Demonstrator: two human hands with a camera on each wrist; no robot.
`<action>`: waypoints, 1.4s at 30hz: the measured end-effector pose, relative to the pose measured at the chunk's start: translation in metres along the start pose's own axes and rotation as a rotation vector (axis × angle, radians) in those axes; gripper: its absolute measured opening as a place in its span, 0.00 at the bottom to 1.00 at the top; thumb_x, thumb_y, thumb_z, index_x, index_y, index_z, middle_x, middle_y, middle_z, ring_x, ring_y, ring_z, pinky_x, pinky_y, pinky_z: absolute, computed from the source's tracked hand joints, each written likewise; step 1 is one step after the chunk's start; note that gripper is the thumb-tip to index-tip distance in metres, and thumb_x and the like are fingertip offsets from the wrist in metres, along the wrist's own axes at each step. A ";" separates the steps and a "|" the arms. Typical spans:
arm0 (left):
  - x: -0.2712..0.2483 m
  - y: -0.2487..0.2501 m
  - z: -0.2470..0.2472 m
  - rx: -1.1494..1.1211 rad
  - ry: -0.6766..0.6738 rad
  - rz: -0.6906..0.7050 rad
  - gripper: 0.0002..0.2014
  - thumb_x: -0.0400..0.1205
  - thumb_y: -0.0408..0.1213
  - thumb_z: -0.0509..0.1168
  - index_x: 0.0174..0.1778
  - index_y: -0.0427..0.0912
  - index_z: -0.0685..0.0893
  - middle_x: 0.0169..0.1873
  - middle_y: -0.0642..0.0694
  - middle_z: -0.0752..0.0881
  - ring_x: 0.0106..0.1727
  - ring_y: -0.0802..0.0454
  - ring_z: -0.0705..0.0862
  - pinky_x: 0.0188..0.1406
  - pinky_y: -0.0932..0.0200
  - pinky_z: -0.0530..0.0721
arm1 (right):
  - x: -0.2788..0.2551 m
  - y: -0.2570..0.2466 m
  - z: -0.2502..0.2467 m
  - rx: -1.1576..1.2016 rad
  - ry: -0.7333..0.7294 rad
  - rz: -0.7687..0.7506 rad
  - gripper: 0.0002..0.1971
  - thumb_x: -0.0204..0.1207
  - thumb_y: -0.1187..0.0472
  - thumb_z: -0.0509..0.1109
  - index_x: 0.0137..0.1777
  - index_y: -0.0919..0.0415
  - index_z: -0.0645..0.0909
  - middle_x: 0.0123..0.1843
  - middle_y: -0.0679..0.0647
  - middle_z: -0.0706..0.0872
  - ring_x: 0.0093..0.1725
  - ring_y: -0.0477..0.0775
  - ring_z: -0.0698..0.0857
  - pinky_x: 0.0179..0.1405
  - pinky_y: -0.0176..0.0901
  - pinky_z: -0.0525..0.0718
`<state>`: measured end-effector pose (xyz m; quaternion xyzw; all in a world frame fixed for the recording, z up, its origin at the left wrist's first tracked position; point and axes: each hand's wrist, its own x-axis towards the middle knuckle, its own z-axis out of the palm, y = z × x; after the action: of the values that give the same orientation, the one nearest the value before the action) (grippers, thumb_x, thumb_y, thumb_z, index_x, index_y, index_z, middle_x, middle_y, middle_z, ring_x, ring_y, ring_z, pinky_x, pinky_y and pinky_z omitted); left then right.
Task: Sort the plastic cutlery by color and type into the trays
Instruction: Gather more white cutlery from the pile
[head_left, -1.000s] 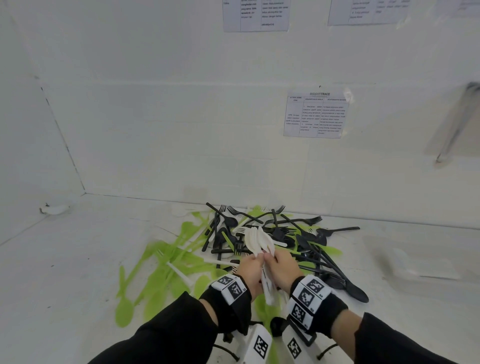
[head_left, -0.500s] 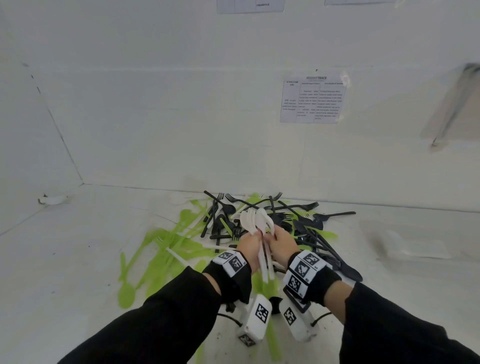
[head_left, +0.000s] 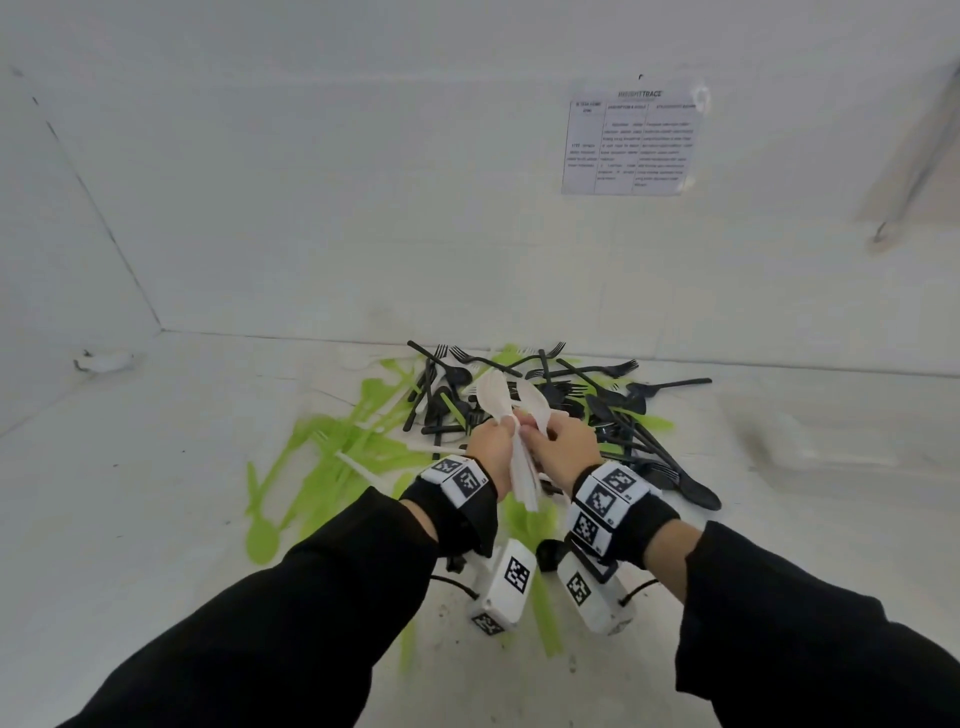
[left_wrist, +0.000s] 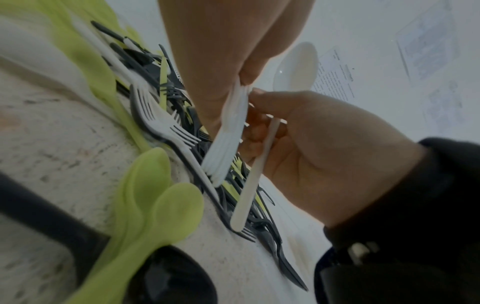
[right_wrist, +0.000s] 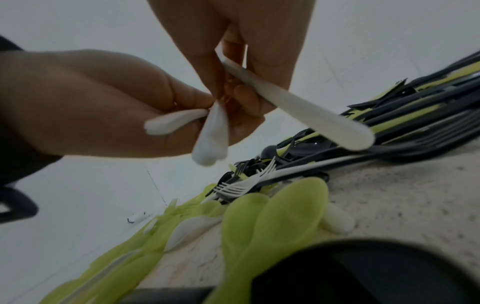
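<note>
Black long sleeves (head_left: 291, 618), black wristbands with checkered marker tags (head_left: 605, 499), white wrist cameras (head_left: 506, 587)

This looks like a bare test room or lab set up for recording, not a home. Plain white walls (head_left: 311, 208) meet a scuffed white floor (head_left: 130, 493), and a printed instruction sheet (head_left: 631, 143) is taped up well beyond the fingers. Both wrists wear bands with black-and-white coded markers (head_left: 605, 499), with small camera boxes (head_left: 506, 587) hanging under them.
</note>
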<state>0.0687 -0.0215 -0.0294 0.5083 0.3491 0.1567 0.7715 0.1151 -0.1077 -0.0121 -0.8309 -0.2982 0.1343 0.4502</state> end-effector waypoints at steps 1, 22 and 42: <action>0.000 0.000 0.000 0.004 -0.011 -0.001 0.18 0.87 0.32 0.48 0.48 0.36 0.84 0.52 0.31 0.84 0.47 0.41 0.84 0.41 0.52 0.84 | 0.000 0.002 0.002 0.014 -0.003 0.005 0.10 0.79 0.56 0.65 0.50 0.57 0.87 0.41 0.51 0.85 0.47 0.53 0.82 0.45 0.38 0.75; -0.014 -0.006 -0.018 -0.084 -0.153 -0.027 0.18 0.89 0.32 0.44 0.70 0.31 0.72 0.61 0.29 0.80 0.45 0.42 0.82 0.36 0.54 0.84 | 0.004 0.004 0.022 0.291 -0.057 0.193 0.08 0.74 0.60 0.72 0.53 0.57 0.87 0.48 0.57 0.91 0.50 0.58 0.89 0.57 0.56 0.86; -0.015 0.025 -0.067 -0.273 -0.056 -0.151 0.21 0.88 0.33 0.42 0.70 0.26 0.70 0.66 0.29 0.78 0.65 0.35 0.78 0.51 0.47 0.78 | 0.017 -0.030 0.065 0.170 -0.270 0.052 0.12 0.78 0.57 0.68 0.59 0.57 0.85 0.52 0.53 0.89 0.51 0.51 0.87 0.50 0.44 0.86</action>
<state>0.0139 0.0261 -0.0172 0.3754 0.3401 0.1301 0.8523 0.0854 -0.0410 -0.0231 -0.7716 -0.3219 0.2812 0.4711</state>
